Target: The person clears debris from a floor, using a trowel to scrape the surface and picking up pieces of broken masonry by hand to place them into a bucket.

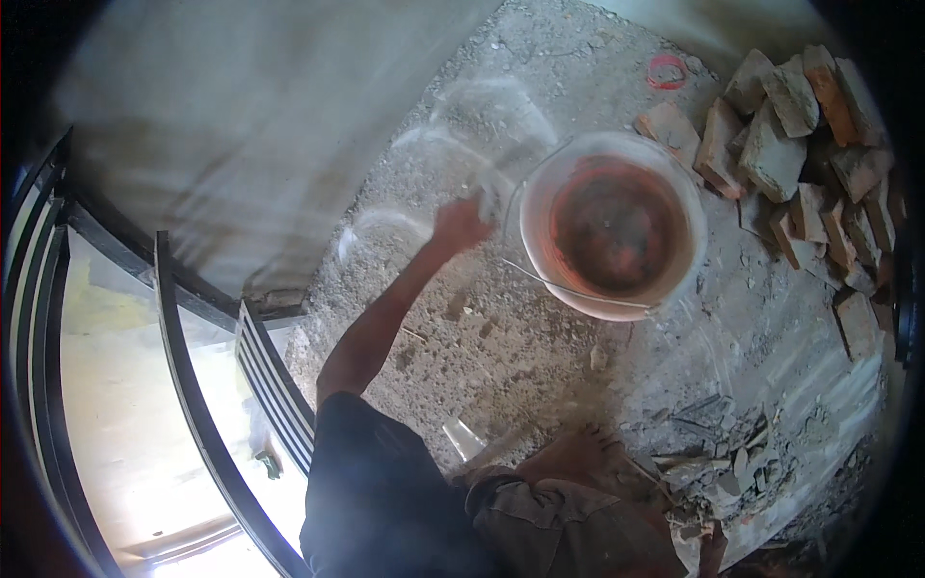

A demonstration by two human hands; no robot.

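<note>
My left hand [462,223] reaches out over the dusty rubble floor [462,337], just left of a large bucket. Its fingers look closed around a small pale thing [488,204], which is blurred and too unclear to name. The whitish bucket [537,236] stands upright, its inside stained orange-red with a dark grey middle. A thin wire handle hangs down along its near left side. Pale curved dust marks [462,144] lie on the ground beyond my hand. Nearer my body, a small clear cup [462,438] rests on the floor by my bare foot [568,457]. My right hand does not show.
Broken bricks [776,159] are heaped at the right, close to the bucket. A pink-red ring [667,71] lies at the far side. Rubble pieces [742,462] are piled at the near right. A dark metal grille [188,356] and a plain wall [260,125] bound the left.
</note>
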